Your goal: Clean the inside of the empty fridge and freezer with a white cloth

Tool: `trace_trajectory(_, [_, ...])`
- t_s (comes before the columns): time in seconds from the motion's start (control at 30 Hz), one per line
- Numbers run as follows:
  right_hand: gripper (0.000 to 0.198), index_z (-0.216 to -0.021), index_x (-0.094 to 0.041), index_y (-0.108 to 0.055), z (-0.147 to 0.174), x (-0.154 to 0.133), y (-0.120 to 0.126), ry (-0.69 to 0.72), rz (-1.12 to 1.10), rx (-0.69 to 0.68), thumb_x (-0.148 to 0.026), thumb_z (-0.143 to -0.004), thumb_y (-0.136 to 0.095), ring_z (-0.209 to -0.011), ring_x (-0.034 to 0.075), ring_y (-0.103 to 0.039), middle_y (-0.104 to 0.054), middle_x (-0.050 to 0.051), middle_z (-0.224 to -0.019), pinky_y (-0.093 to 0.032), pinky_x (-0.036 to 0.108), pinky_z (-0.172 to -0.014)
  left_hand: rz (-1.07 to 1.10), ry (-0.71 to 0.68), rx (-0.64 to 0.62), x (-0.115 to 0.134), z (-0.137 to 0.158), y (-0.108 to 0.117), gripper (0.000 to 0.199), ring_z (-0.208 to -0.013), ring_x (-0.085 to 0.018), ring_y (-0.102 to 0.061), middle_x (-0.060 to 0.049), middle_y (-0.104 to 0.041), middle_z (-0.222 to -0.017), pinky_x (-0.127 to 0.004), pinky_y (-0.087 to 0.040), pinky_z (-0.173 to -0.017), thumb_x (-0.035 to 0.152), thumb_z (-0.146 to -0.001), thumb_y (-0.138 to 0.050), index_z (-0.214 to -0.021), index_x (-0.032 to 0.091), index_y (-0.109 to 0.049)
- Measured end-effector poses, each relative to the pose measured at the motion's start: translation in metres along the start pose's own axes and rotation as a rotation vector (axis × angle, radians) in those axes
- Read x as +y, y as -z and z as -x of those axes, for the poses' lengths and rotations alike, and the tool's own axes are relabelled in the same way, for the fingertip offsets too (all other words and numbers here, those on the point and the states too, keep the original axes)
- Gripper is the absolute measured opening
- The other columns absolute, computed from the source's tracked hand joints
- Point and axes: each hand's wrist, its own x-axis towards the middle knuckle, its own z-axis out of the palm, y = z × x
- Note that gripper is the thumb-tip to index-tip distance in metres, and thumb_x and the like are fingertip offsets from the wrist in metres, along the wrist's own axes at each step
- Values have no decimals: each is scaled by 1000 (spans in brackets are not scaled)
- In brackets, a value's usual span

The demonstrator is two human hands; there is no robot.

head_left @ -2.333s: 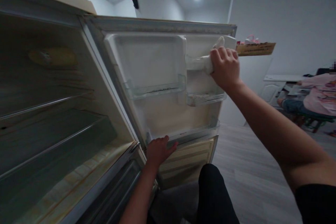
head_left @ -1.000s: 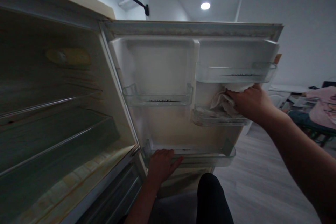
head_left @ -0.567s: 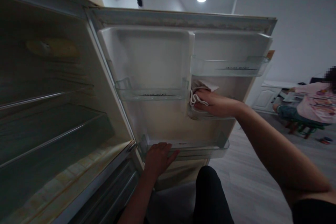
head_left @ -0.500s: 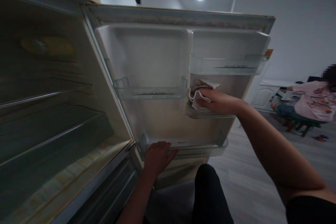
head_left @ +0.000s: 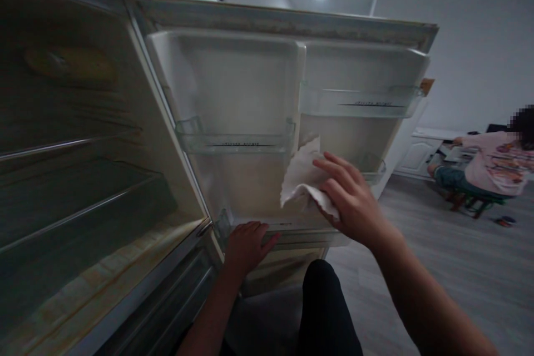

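Note:
My right hand (head_left: 352,197) holds a crumpled white cloth (head_left: 302,172) between thumb and fingers, in front of the opened fridge door (head_left: 246,83). The cloth hangs loosely and hides part of the middle right door bin (head_left: 373,169). Lower down, my left hand (head_left: 249,247) lies over the rim of the bottom door bin (head_left: 287,238), its thumb spread away from the fingers. Clear bins also sit higher up: an upper left bin (head_left: 237,143) and an upper right bin (head_left: 361,103). No items show in the bins.
At left is the fridge interior with glass shelves (head_left: 79,211) and a yellowish lamp cover (head_left: 70,64). My knee (head_left: 323,289) is below the door. A person in a pink shirt (head_left: 494,158) sits on a stool (head_left: 475,200) at right, near a white cabinet (head_left: 417,154).
My right hand has drawn the cloth out of the middle right bin, down and toward me, and the cloth has unfolded somewhat. My left hand stays on the bottom bin.

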Motion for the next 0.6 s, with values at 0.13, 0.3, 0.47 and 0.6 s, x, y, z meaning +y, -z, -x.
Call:
trace_trajectory(0.13, [21,-98,-31,-68,13,0,-58,-50,143,26,-21,-93,-51,-150,34,-33,-51,1,-152,-33,68,-117,-19,-1,28,-4,2,-4,54,-105,-28,-70,-11,-76,-114,-42,-49,-96,61,-99,-39,-111,21,-74])
trace_trajectory(0.3, [18,-82,-30,-63,49,37,-80,-214,189,221,-24,-92,-50,-147,35,-37,-59,1,-144,-32,73,-113,-21,-13,43,-5,1,-6,52,-103,-28,-71,-12,-76,-113,-43,-51,-94,58,-99,-42,-111,20,-74])
trace_trajectory(0.47, [15,-100,-34,-59,86,77,-81,-559,92,508,-36,-88,-51,-143,40,-42,-56,12,-144,-40,74,-103,-16,-27,53,-2,0,-6,50,-99,-26,-71,-11,-76,-109,-41,-50,-92,58,-100,-40,-105,21,-74])
trace_trajectory(0.6, [43,-128,-31,-48,99,54,-94,-841,-64,853,-48,-89,-50,-121,42,-60,-59,22,-130,-52,63,-93,-25,-17,61,-1,0,-6,51,-98,-27,-71,-12,-76,-107,-42,-51,-91,58,-100,-40,-105,20,-74])
